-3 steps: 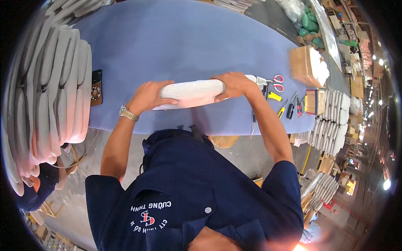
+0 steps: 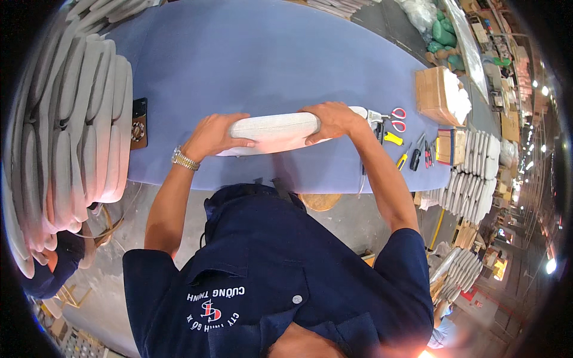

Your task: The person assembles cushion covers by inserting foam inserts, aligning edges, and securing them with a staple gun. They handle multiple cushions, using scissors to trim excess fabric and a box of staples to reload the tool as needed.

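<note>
A light grey fabric cushion (image 2: 274, 130) is held edge-up over the blue-covered table (image 2: 268, 59), its seamed side facing up. At its left end my left hand (image 2: 213, 136) grips it, thumb along the near side and fingers over the far side. My right hand (image 2: 334, 124) wraps the right end in the same way. Past my right wrist, a pale rounded end and a metal-headed tool (image 2: 375, 116) show; my right hand and forearm partly hide them.
Stacked grey cushions (image 2: 77, 125) rise at the left beside a phone (image 2: 138, 122). At the right lie red-handled scissors (image 2: 398, 119), a yellow-handled tool (image 2: 393, 138), several screwdriver-like tools (image 2: 416, 156) and a cardboard box (image 2: 434, 92) with white stuffing. More cushions (image 2: 474, 173) stand beyond.
</note>
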Demonstrator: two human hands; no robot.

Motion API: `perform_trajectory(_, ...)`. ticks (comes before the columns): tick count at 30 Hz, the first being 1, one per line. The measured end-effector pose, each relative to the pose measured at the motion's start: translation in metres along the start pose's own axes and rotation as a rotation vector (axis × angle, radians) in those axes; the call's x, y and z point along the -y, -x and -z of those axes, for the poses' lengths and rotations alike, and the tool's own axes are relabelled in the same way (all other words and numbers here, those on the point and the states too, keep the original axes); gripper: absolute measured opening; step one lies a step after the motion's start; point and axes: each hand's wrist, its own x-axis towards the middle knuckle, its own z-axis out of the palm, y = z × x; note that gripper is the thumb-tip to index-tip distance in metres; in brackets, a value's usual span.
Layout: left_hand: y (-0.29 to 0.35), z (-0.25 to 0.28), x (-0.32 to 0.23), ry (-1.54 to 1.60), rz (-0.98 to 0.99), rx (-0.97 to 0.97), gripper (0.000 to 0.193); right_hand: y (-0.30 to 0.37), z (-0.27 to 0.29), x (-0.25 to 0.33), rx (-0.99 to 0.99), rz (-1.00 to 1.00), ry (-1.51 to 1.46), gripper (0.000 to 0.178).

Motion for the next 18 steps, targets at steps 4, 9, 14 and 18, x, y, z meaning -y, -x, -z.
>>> perform_trajectory(4, -0.015, 0.001, 0.001, -0.063, 0.0, 0.013, 0.068, -0.009, 0.004, 0.012, -0.062, 0.024, 0.034, 0.078)
perform_trajectory(9, -0.022, 0.004, 0.002, 0.018, -0.013, 0.071, 0.067, -0.015, -0.019, 0.042, -0.39, 0.108, 0.024, 0.064)
perform_trajectory(14, -0.017, 0.004, -0.003, -0.056, -0.054, 0.063, 0.066, -0.016, -0.044, 0.078, -0.699, 0.125, 0.051, 0.062)
perform_trajectory(18, -0.002, -0.008, -0.018, -0.131, -0.011, 0.038, 0.066, -0.002, -0.074, 0.094, -0.978, 0.245, -0.166, 0.049)
